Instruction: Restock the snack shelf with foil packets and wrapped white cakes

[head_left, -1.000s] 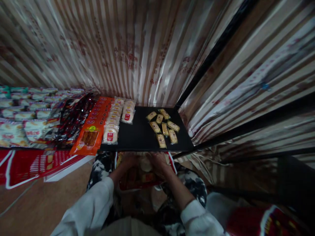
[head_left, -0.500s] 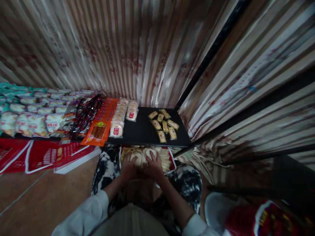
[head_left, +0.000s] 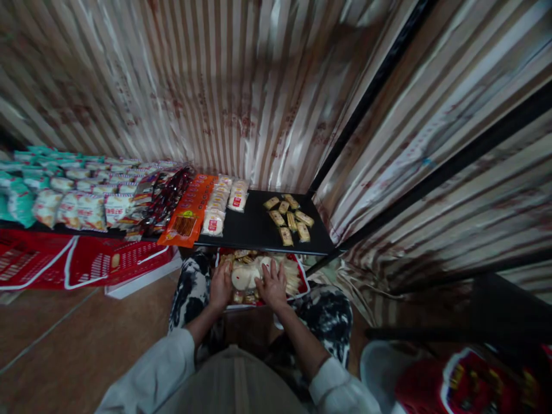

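Note:
A red basket with a white rim (head_left: 307, 286) rests between my knees, below the shelf edge. Inside are white round packaged cakes or crackers (head_left: 241, 278), with small gold-wrapped pieces (head_left: 250, 298) nearer me and pale flat packs (head_left: 292, 270) at the right. My left hand (head_left: 221, 286) lies along the left side of the white rounds, fingers stretched forward. Spread over their right part, the fingers of my right hand (head_left: 272, 284) touch the tops. Neither hand is visibly wrapped round a pack.
A black shelf (head_left: 248, 227) carries white cracker packs (head_left: 214, 215), an orange packet (head_left: 187, 213), dark red packets (head_left: 168, 198), white and teal bags (head_left: 81, 210), and small yellow-wrapped biscuits (head_left: 291, 218). Red baskets (head_left: 95, 261) stand below left. Black poles (head_left: 371, 221) cross at right before a striped curtain.
My hands have moved apart, the left one leftward, and more of the white rounds and the gold-wrapped pieces now show. The view has shifted slightly left.

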Demonstrator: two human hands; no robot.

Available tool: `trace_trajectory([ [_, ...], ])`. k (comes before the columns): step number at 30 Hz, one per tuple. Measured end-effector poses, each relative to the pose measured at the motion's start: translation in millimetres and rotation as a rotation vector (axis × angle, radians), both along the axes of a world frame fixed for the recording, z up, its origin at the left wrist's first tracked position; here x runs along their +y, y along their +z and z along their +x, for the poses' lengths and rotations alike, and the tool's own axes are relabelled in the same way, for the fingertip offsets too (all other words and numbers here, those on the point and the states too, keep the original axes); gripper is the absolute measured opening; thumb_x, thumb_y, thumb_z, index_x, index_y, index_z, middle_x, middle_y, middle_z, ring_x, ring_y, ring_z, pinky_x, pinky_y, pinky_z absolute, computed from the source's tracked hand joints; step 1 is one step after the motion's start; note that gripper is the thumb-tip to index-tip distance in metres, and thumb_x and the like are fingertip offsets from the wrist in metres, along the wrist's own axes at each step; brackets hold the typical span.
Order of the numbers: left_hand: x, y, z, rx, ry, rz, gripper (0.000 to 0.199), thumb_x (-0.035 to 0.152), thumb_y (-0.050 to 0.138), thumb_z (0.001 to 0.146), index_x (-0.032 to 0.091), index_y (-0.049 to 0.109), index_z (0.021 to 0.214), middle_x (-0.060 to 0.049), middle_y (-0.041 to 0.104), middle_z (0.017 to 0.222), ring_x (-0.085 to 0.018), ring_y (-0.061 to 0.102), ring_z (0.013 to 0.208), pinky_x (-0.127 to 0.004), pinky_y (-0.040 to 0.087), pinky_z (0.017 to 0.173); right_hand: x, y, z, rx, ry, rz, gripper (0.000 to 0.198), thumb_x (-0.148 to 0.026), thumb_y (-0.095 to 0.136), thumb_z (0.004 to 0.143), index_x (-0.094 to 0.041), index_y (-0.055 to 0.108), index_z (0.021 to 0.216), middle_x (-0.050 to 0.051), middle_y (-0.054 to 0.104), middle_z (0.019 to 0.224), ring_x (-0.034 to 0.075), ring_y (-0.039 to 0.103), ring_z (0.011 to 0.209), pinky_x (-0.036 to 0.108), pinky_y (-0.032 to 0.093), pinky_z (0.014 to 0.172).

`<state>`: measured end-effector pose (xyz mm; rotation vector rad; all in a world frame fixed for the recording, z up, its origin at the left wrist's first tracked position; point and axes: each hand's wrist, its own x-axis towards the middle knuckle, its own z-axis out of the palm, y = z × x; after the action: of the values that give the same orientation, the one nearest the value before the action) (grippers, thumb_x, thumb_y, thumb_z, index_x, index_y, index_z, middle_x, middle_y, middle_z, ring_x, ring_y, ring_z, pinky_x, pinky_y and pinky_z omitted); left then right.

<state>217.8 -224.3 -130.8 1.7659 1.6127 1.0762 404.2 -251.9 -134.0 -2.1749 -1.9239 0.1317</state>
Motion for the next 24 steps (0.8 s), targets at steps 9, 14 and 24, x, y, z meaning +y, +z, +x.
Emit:
trace_trajectory([
  [9, -5, 35.4, 0, -0.345, 0.174, -0.224, 0.041, 0.012, 0.038, 0.082, 0.017, 0.05, 0.121, -0.009, 0.061, 0.119, -0.019, 0.059, 0.106, -0.035, 0.048, 0.094, 7, 30, -20, 0.512, 0.102, 0.089, 0.045, -0.035, 0.038, 0.089, -0.013, 0.052, 0.126, 0.015, 0.058, 0.125, 0.025, 0.051, 0.118, 0.042, 0.04, 0.1],
  [14, 1, 53.2, 4, -0.44, 0.109, -0.313, 0.041, 0.012, 0.038, 0.083, 0.017, 0.046, 0.123, -0.01, 0.06, 0.121, -0.017, 0.062, 0.1, -0.029, 0.052, 0.084, 14, 53, -33, 0.586, 0.117, 0.194, 0.048, -0.037, 0.045, 0.087, -0.015, 0.049, 0.13, 0.014, 0.054, 0.13, 0.026, 0.049, 0.12, 0.044, 0.041, 0.099],
  [24, 26, 98.9, -15, 0.07, -0.375, -0.287, 0.058, 0.008, 0.047, 0.071, 0.017, 0.046, 0.129, -0.006, 0.068, 0.103, -0.018, 0.064, 0.093, -0.031, 0.048, 0.087, 28, 112, -33, 0.248, 0.564, 0.015, 0.045, -0.027, 0.057, 0.083, -0.023, 0.053, 0.127, 0.007, 0.063, 0.115, 0.023, 0.053, 0.105, 0.035, 0.044, 0.09],
])
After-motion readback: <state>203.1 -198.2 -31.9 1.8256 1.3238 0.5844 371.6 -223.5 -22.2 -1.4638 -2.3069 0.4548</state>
